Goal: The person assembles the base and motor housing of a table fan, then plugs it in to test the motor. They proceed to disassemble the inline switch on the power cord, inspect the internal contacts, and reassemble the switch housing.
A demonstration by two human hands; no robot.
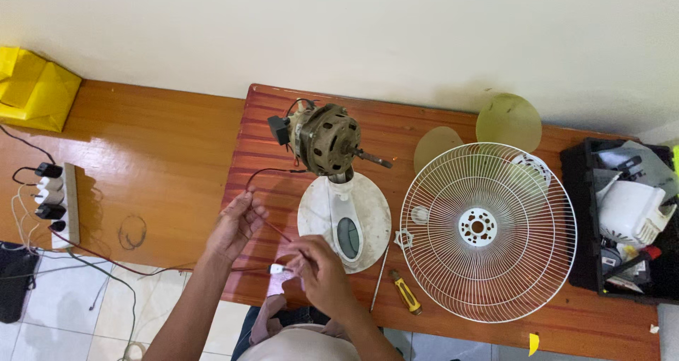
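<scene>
**Wires in both hands, bare motor up front**

You're at the red-brown table (453, 311), and the biggest thing on it is the white wire fan guard (488, 230), lying flat to your right with two pale green blades (508, 122) peeking out behind it near the wall. Further right sits a black toolbox (622, 219) crammed with parts. Straight ahead stands the fan base (344, 223), white and round, and on its neck the bare motor (325, 139) with its shaft pointing right towards the guard.

Down to the small stuff now. Your left hand (235, 226) is pinched shut on a thin dark wire (272, 170) that loops up to the motor. Your right hand (322, 272) is closed around a small white connector (277, 269) where a red wire (106, 258) comes in from the power strip (60, 205) on the lower bench to your left. A yellow-handled screwdriver (407, 294) lies just beside the guard, near your right wrist.

Here's the worry: plugs sit in that power strip, and whether it's switched on can't be told, so a bare end could bite your fingertips. Tug the dark wire too hard and, by my reckoning, the top-heavy motor could tip the base over, or the lead could tear off at the motor.
</scene>
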